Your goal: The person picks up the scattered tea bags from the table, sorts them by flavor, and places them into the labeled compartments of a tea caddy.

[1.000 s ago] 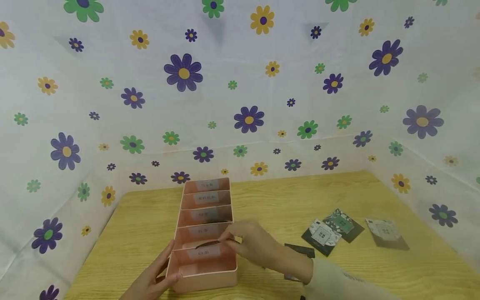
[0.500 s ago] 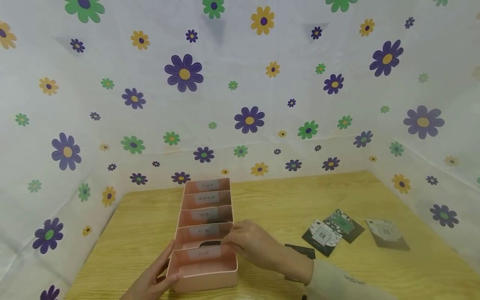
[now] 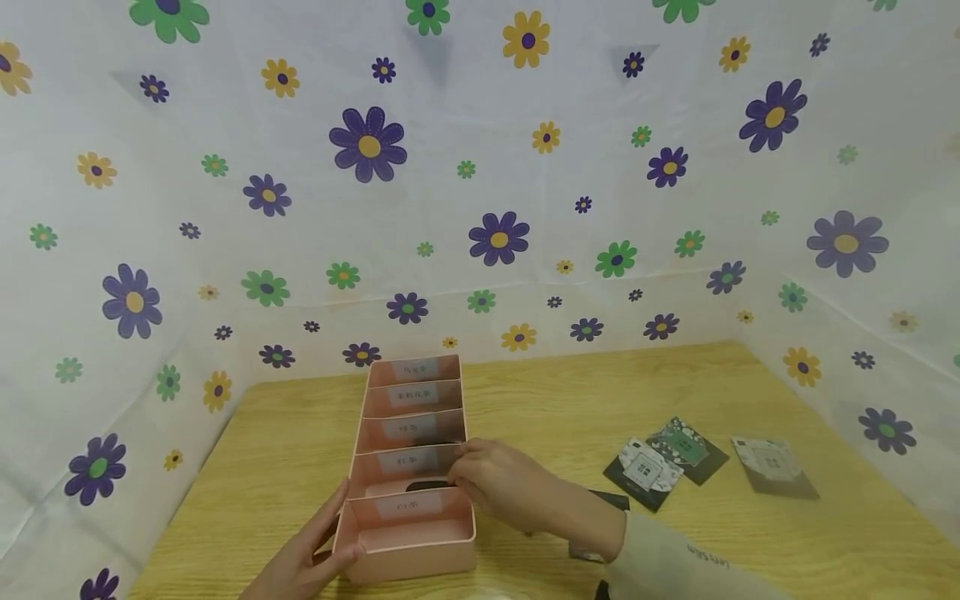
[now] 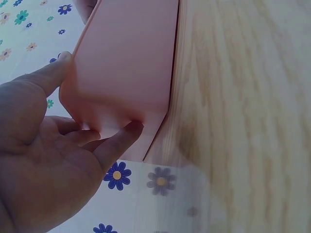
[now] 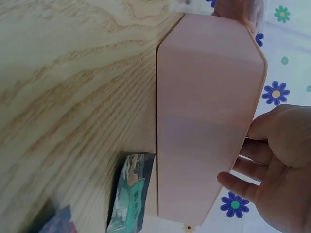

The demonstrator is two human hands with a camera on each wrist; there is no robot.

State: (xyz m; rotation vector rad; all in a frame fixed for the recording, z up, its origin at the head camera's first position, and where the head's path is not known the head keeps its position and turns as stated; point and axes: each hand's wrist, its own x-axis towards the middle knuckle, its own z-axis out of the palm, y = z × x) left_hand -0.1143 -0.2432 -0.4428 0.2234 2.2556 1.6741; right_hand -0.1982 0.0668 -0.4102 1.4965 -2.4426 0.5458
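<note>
A long pink divided box stands on the table, a paper label inside each of its several compartments. My left hand holds its near left corner, thumb at the front rim and fingers along the side wall; the left wrist view shows fingertips pressed to the pink wall. My right hand reaches over the right rim into the second compartment from the front. There its fingers pinch the right end of a dark flat sachet. In the right wrist view the box wall hides that sachet from sight.
On the wooden table to the right lie a white-and-black sachet, a green-labelled sachet and a pale grey one. Darker packets lie partly under the right forearm. Flower-printed cloth surrounds the table.
My right hand has lowered the dark sachet from the divider's top edge into the second compartment, where it now sits deeper and slightly further right. The left hand and box stay put.
</note>
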